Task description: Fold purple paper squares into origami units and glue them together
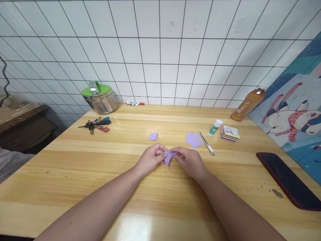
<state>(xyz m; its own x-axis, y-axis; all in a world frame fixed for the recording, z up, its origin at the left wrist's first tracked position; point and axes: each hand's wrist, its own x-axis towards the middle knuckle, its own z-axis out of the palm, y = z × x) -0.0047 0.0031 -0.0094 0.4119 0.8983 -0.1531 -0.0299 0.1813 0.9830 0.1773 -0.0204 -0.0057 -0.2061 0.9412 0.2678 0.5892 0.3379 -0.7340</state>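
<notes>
Between my two hands is a small piece of folded purple paper [168, 158], its pointed end directed toward me. My left hand [153, 155] pinches its left side between thumb and fingers. On the other side, the fingertips of my right hand [190, 160] grip a narrow right-hand point of the paper. Part of the paper is hidden behind the fingers. Just beyond my left hand lies another small folded purple piece [153, 136]. Flat purple sheets [194, 139] rest beyond my right hand, with a slim utility knife [206, 144] beside them.
A glue stick [215, 127], a stack of small paper pads [229, 133] and an orange drink bottle [249, 103] stand at the right. A phone [288, 179] lies nearer. At left are keys [96, 124] and a green-lidded metal pot [100, 97]; a marker [135, 103] lies by the wall.
</notes>
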